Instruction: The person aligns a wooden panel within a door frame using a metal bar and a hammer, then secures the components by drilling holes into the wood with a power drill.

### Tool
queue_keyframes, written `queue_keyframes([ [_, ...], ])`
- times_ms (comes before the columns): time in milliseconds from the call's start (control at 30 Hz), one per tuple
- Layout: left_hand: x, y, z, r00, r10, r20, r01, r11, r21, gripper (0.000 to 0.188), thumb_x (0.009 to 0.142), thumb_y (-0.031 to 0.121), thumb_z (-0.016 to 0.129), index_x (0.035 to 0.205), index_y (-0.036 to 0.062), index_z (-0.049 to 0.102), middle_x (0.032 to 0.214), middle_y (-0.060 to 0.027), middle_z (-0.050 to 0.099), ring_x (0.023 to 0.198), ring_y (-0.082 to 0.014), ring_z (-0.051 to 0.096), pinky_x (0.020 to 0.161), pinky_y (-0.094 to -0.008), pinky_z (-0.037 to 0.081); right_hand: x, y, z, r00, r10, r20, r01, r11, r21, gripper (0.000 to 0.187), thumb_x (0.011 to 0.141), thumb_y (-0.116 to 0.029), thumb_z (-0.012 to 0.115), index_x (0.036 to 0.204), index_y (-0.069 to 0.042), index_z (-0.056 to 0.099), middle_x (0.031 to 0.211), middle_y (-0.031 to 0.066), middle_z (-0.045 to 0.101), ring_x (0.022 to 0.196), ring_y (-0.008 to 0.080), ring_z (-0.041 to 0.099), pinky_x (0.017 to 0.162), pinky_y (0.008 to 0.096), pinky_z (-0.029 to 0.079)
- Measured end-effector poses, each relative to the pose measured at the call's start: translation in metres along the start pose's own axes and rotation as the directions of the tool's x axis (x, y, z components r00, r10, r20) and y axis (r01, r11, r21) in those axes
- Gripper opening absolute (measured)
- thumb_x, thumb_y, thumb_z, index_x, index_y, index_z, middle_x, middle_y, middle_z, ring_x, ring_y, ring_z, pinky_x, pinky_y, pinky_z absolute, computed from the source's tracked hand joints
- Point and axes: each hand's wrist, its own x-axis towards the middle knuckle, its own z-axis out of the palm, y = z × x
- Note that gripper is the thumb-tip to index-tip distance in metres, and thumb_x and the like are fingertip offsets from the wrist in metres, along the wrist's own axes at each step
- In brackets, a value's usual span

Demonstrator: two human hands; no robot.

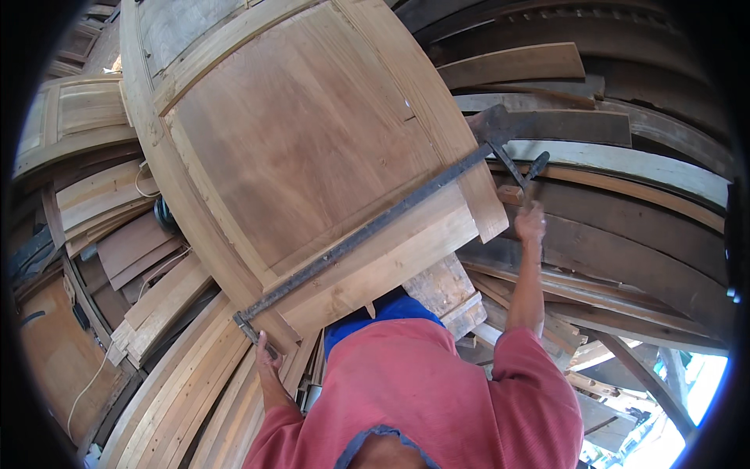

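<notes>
A long dark bar clamp (367,228) lies across the lower end of a panelled wooden door (297,133), slanting up to the right. My left hand (269,356) is closed round the clamp's jaw at the door's lower left corner. Beyond the door's right edge, my right hand (531,223) is closed on the handle of a hammer-like tool (537,166) with a dark head. Motion smears that tool, so its exact kind is unclear. Its head is close to the clamp's right jaw (508,162). A small reddish wood block (511,195) sits near that jaw.
Long boards (625,203) are stacked along the right side. More planks (172,391) lie at the lower left, near my left arm. Another panelled door (86,109) stands at the far left. A worn wooden support (445,285) shows under the door's near end.
</notes>
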Motion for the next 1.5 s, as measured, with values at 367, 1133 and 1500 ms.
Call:
queue_keyframes([
  [367,-0.002,0.018,0.022,0.896,0.435,-0.091,-0.322,0.776,0.543,0.019,0.096,0.022,0.070,0.106,0.0092,0.060,0.080,0.0048,0.055,0.065,-0.0059,0.051,0.053,-0.0236,0.039,0.070,-0.125,0.009,0.848,-0.526,0.061,0.493,0.826,0.273,0.064,0.090,-0.021,0.070,0.148,-0.007,0.046,0.144,0.0243,0.054,0.134,0.0379,0.052,0.113,0.0428,0.039],
  [1133,0.024,0.090,0.065,0.919,0.390,-0.061,-0.253,0.701,0.667,0.016,0.101,0.022,0.065,0.109,0.0123,0.056,0.076,0.0051,0.053,0.060,-0.0067,0.050,0.050,-0.0254,0.043,0.100,-0.139,-0.032,0.879,-0.409,-0.245,0.406,0.912,-0.066,0.071,0.092,-0.029,0.070,0.150,-0.006,0.035,0.139,0.0275,0.056,0.131,0.0441,0.053,0.107,0.0454,0.042],
  [1500,0.021,0.094,0.075,0.945,0.318,-0.075,-0.216,0.781,0.586,0.018,0.100,0.019,0.065,0.112,0.0102,0.056,0.079,0.0035,0.057,0.060,-0.0075,0.051,0.050,-0.0257,0.043,0.188,-0.045,0.037,0.922,-0.049,0.383,-0.354,0.289,0.889,0.020,0.088,-0.008,0.077,0.099,-0.003,0.062,0.083,0.0110,0.065,0.071,0.0191,0.064,0.059,0.0307,0.053],
])
